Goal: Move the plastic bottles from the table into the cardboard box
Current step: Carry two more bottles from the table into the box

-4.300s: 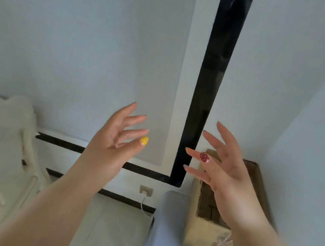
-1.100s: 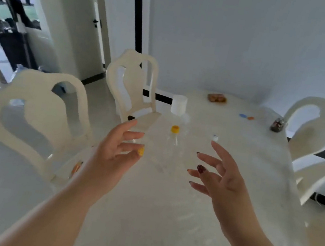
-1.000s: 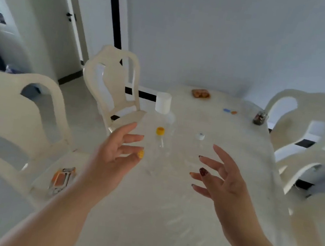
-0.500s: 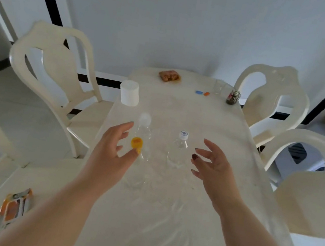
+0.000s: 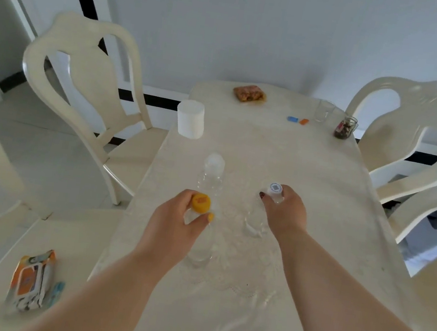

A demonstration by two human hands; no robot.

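Note:
Three clear plastic bottles stand upright on the cream table [image 5: 318, 208]. My left hand [image 5: 174, 224] grips the neck of the yellow-capped bottle [image 5: 200, 250], fingers around the cap. My right hand [image 5: 284, 213] is closed around the neck of the white-capped bottle [image 5: 255, 222], just below its cap. A third clear bottle [image 5: 212, 174] with a translucent cap stands just behind the yellow-capped one, untouched. The cardboard box is out of view.
A white cylinder [image 5: 190, 119] stands near the table's left edge. At the far end lie a brown snack [image 5: 249, 93], two small coloured pieces [image 5: 298, 120], a glass [image 5: 324, 111] and a jar [image 5: 345, 127]. Cream chairs [image 5: 82, 82] surround the table; a packet [image 5: 31, 279] lies on one seat.
The view swung from the wall and box to the table. Both hands, open before, came down and closed on the necks of two bottles.

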